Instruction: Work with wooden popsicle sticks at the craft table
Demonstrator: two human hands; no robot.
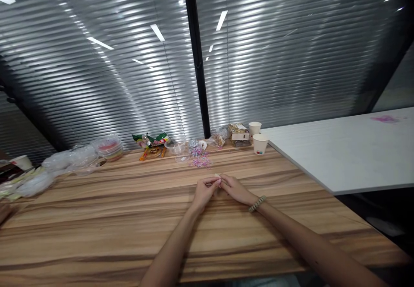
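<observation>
The left hand and right hand meet fingertip to fingertip, pinching a tiny pale piece between them, too small to identify. The loose beads lie at eleven o'clock, just beyond, nearer the left hand.

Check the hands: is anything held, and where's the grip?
Both hands meet over a small pale item, pinched between fingertips of left hand and right hand. Too small to identify or tell which part.

Two paper cups and a snack bag stand by the blinds.
</observation>
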